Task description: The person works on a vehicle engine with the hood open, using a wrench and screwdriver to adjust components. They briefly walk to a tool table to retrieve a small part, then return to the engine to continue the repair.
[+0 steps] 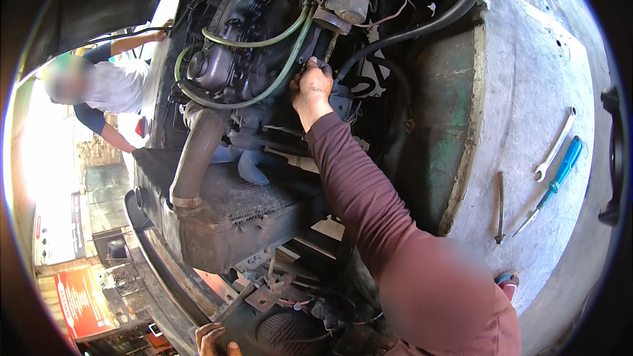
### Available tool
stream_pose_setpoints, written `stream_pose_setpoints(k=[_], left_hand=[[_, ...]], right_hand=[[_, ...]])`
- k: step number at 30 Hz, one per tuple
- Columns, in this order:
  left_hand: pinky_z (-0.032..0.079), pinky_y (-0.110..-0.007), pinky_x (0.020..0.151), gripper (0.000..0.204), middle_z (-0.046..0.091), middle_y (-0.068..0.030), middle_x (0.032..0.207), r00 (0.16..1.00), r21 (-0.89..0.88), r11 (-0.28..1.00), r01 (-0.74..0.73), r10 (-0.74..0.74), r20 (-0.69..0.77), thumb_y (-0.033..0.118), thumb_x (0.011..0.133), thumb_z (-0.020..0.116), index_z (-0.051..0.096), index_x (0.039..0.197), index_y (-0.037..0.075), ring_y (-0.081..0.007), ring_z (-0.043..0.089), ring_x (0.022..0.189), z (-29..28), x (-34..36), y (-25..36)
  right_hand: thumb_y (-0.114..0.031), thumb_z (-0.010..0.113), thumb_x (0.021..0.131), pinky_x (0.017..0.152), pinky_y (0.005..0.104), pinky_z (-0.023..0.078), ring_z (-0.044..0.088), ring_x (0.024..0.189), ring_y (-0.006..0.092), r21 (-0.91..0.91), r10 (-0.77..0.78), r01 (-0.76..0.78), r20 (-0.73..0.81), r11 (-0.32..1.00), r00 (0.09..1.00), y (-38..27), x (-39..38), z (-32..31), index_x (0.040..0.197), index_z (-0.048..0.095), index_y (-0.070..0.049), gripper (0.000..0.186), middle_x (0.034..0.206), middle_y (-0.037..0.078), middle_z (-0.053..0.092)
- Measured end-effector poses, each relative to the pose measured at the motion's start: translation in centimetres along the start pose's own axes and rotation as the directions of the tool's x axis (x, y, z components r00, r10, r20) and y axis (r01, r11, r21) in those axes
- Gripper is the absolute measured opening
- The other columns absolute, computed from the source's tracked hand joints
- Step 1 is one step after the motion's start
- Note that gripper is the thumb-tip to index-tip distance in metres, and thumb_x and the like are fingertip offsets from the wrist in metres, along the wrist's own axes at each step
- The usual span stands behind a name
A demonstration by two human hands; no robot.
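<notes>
My right hand (313,89), in a maroon sleeve, reaches into the engine bay beside the dark engine (234,39). Its fingers are closed among fittings next to a green braided hose (290,59); what they hold is hidden. At the bottom edge, my left hand (214,339) curls over the front metal rail (171,290) of the vehicle, partly cut off. Between the hands sit the dusty radiator (231,217) and a thick pipe (194,151). A heavy black hose (422,26) arches right of my right hand.
A co-worker (122,92) in a white shirt leans on the bay's far left side. On the grey panel (534,79) at right lie a wrench (554,145), a blue-handled screwdriver (564,165) and a thin rod (500,204). A red sign (82,303) stands lower left.
</notes>
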State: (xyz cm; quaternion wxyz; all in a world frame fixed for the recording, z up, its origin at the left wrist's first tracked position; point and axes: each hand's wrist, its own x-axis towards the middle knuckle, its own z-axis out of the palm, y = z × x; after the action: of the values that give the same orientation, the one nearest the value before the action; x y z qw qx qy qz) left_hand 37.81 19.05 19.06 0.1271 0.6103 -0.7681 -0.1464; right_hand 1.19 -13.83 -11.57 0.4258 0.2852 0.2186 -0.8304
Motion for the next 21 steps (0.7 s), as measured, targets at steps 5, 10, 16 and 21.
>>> stream_pose_setpoints(k=[5, 10, 16, 21], left_hand=[[0.047, -0.043, 0.098, 0.040, 0.063, -0.0185, 0.117, 0.999, 0.037, 0.999, -0.036, 0.035, 0.013, 0.028, 0.095, 0.071, 0.064, 0.115, -0.007, -0.0321, 0.059, 0.110, 0.2, 0.3, 0.4], [0.047, -0.043, 0.098, 0.040, 0.063, -0.0181, 0.118, 1.000, 0.016, 1.000, -0.010, 0.010, 0.004, 0.028, 0.096, 0.071, 0.065, 0.115, -0.007, -0.0317, 0.059, 0.110, 0.4, 0.4, 0.9], [0.048, -0.042, 0.098, 0.039, 0.063, -0.0173, 0.117, 0.998, 0.061, 0.996, -0.060, 0.058, 0.034, 0.027, 0.095, 0.072, 0.066, 0.114, -0.006, -0.0307, 0.059, 0.110, 0.1, 0.5, 0.3], [0.048, -0.042, 0.097, 0.038, 0.064, -0.0170, 0.117, 1.000, 0.014, 1.000, -0.017, 0.016, 0.021, 0.026, 0.094, 0.072, 0.066, 0.114, -0.006, -0.0300, 0.060, 0.109, 0.4, 0.6, 0.5]], right_hand=[[-0.018, 0.056, 0.105, 0.042, 0.0302, 0.032, 0.039, 0.047, 0.0135, -0.127, -0.032, 0.037, 0.037, 0.991, 0.999, 0.4, 1.3, 0.2, 0.096, 0.050, -0.013, 0.012, 0.064, -0.001, 0.046], [-0.012, 0.061, 0.102, 0.076, 0.0325, 0.045, 0.054, 0.078, 0.0165, -0.254, -0.167, 0.136, -0.104, 0.958, 0.980, 0.5, 1.5, 1.2, 0.102, 0.057, -0.003, 0.009, 0.087, 0.005, 0.063], [-0.012, 0.063, 0.100, 0.084, 0.0341, 0.046, 0.056, 0.085, 0.0202, -0.268, -0.187, 0.147, -0.133, 0.952, 0.973, 1.1, 0.4, 1.8, 0.100, 0.057, -0.001, 0.012, 0.093, 0.009, 0.063], [-0.011, 0.062, 0.101, 0.074, 0.0337, 0.045, 0.052, 0.076, 0.0163, -0.273, -0.262, 0.218, -0.139, 0.937, 0.955, 2.0, 0.5, 1.8, 0.098, 0.056, -0.001, 0.011, 0.085, 0.005, 0.059]])
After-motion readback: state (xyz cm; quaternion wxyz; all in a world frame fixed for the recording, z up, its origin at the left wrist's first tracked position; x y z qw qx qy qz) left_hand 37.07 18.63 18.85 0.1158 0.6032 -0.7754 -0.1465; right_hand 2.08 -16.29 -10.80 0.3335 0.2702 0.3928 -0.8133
